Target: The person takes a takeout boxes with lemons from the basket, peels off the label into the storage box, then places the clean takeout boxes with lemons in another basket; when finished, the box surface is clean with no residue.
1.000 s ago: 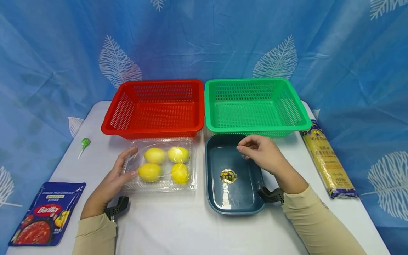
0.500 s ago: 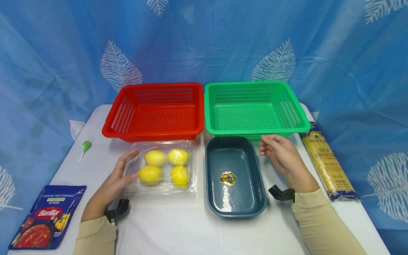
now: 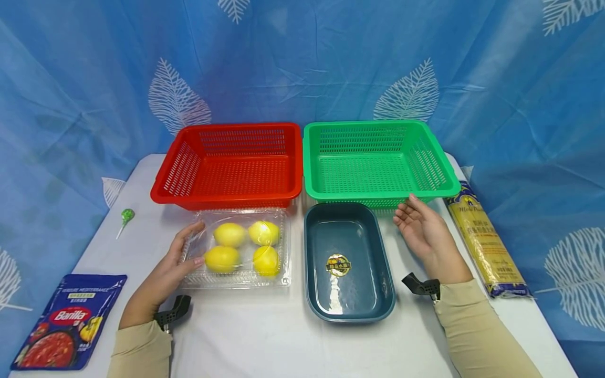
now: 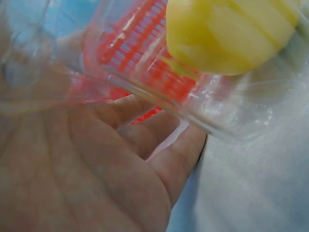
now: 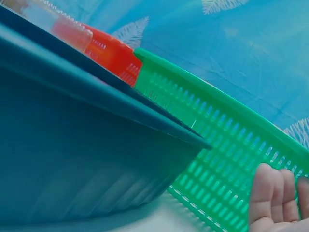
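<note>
Behind, blue drapery (image 3: 293, 63) hangs — white table (image 3: 246, 336) beneath clear box (image 3: 247, 251).

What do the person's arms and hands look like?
Left hand and right hand are bare, no gloves. The long, plain beige fabric left sleeve and right sleeve end near the wrists. By each wrist: a black, angled, perforated left bracket and matching right bracket.

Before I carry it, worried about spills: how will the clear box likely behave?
The clear box probably flexes easily, as its ribbed walls look thin. The lemons could roll inside, being rounded with room beside them. Its shiny plastic might feel slippery.
</note>
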The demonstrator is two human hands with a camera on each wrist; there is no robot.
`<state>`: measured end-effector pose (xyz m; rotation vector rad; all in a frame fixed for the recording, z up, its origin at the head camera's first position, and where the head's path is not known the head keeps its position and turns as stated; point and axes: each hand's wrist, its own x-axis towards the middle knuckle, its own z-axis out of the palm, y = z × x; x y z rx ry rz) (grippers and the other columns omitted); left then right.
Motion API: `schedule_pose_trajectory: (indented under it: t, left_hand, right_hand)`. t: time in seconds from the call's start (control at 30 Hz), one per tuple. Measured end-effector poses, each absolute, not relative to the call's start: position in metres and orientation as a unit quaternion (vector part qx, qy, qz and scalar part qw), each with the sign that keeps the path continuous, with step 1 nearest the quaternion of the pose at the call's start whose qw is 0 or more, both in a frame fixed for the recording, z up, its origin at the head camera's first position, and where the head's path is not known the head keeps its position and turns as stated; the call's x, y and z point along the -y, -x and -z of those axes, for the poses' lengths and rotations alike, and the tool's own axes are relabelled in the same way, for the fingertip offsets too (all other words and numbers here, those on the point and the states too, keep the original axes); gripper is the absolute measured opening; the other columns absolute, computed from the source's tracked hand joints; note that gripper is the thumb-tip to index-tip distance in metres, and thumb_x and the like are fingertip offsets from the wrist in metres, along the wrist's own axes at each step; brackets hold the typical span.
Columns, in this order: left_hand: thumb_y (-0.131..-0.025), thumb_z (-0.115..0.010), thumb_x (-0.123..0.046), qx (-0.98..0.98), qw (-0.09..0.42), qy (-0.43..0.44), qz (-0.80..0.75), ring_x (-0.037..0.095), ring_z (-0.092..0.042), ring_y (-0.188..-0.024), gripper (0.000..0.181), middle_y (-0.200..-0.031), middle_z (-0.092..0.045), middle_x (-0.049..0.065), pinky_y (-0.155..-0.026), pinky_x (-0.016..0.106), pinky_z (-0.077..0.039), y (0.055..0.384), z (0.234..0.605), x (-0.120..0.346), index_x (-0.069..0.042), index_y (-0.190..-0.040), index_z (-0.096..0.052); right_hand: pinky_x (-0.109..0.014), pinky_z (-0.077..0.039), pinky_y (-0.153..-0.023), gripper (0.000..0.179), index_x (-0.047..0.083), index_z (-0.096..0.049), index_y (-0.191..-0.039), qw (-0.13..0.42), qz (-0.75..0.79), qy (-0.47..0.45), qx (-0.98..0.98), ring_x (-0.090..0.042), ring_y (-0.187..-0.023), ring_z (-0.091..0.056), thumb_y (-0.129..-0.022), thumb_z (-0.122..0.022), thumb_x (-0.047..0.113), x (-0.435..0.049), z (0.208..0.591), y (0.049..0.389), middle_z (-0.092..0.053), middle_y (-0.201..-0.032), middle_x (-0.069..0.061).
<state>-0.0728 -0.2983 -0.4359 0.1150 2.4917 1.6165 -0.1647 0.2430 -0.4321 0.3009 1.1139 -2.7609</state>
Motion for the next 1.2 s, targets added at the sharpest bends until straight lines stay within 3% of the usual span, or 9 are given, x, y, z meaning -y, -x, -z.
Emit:
schedule_pose_trajectory:
  t: [0.2, 0.43, 0.7, 1.07, 1.2]
  left_hand:
    - [-0.097, -0.067, -0.026, -0.836, 0.088, -0.037, -0.541, 0.039, 0.004, -0.158, 0.084, -0.173, -0.015, 0.009, -0.104, 0.089, 0.0, 0.0734, 0.4352, 0.2983, -0.026, -0.167, -0.021]
    - [-0.097, -0.067, -0.026, -0.837, 0.088, -0.034, -0.54, 0.038, 0.004, -0.158, 0.085, -0.174, -0.015, 0.009, -0.104, 0.089, 0.001, 0.0742, 0.4354, 0.2974, -0.026, -0.167, -0.02]
    - [-0.097, -0.067, -0.026, -0.836, 0.089, -0.035, -0.541, 0.038, 0.005, -0.158, 0.085, -0.174, -0.015, 0.008, -0.104, 0.089, 0.001, 0.0748, 0.4359, 0.2972, -0.026, -0.168, -0.02]
    - [-0.097, -0.067, -0.025, -0.838, 0.086, -0.034, -0.538, 0.038, 0.006, -0.158, 0.084, -0.174, -0.014, 0.008, -0.104, 0.088, 0.001, 0.0731, 0.4337, 0.2967, -0.025, -0.167, -0.02]
    - [-0.098, -0.068, -0.023, -0.838, 0.063, -0.042, -0.541, 0.036, 0.0, -0.158, 0.081, -0.172, -0.02, 0.009, -0.111, 0.083, 0.001, 0.0724, 0.4348, 0.2973, -0.023, -0.167, -0.025]
  right_hand:
    - [-0.03, -0.051, -0.091, 0.017, 0.004, -0.05, -0.117, 0.047, 0.954, -0.109, -0.276, -0.023, -0.1, -0.056, -0.108, -0.06, 0.013, -0.2449, 0.4359, 0.1661, -0.054, -0.11, -0.011]
    - [-0.032, -0.05, -0.102, 0.012, 0.0, -0.054, -0.117, 0.023, 0.973, -0.1, -0.208, -0.025, -0.104, -0.058, -0.106, -0.059, 0.001, -0.2459, 0.4389, 0.1672, -0.058, -0.109, -0.015]
    - [-0.035, -0.049, -0.107, 0.021, -0.001, -0.053, -0.124, -0.007, 0.983, -0.102, -0.153, -0.027, -0.105, -0.062, -0.104, -0.059, -0.006, -0.2457, 0.4394, 0.1672, -0.061, -0.112, -0.017]
    - [-0.036, -0.049, -0.108, 0.016, 0.001, -0.051, -0.116, 0.006, 0.991, -0.102, -0.082, -0.03, -0.104, -0.064, -0.104, -0.059, -0.006, -0.244, 0.441, 0.1669, -0.059, -0.11, -0.016]
    - [-0.036, -0.049, -0.108, 0.015, 0.001, -0.052, -0.116, 0.008, 0.992, -0.099, -0.078, -0.03, -0.104, -0.064, -0.104, -0.059, -0.005, -0.2433, 0.4414, 0.1674, -0.058, -0.11, -0.017]
